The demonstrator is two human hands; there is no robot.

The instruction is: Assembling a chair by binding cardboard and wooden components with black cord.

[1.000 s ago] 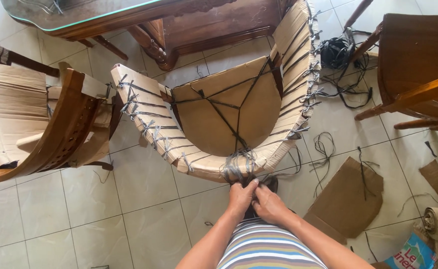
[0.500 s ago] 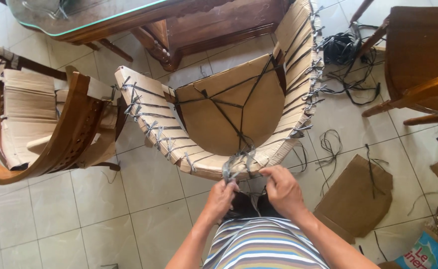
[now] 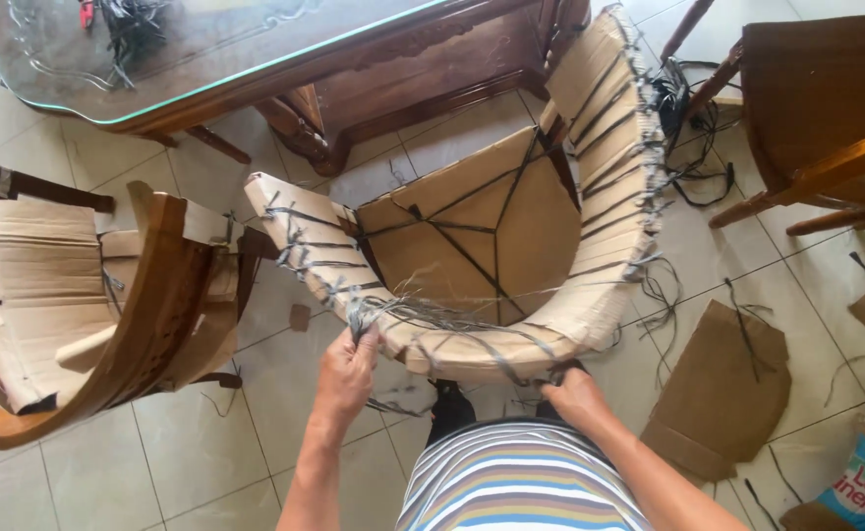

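Left hand [image 3: 346,369]: closed on a bundle of grey plastic twine [image 3: 423,313], strands running right along the near rim of the cardboard-wrapped chair [image 3: 472,246]; right hand [image 3: 575,395]: fingers curled under that rim, grip unclear; second wrapped chair [image 3: 79,305] left of it; cardboard piece [image 3: 718,393] right; glass-topped table [image 3: 206,49] beyond.

home workshop: tiled floor [image 3: 187,433], cardboard-wrapped chairs [image 3: 491,226]
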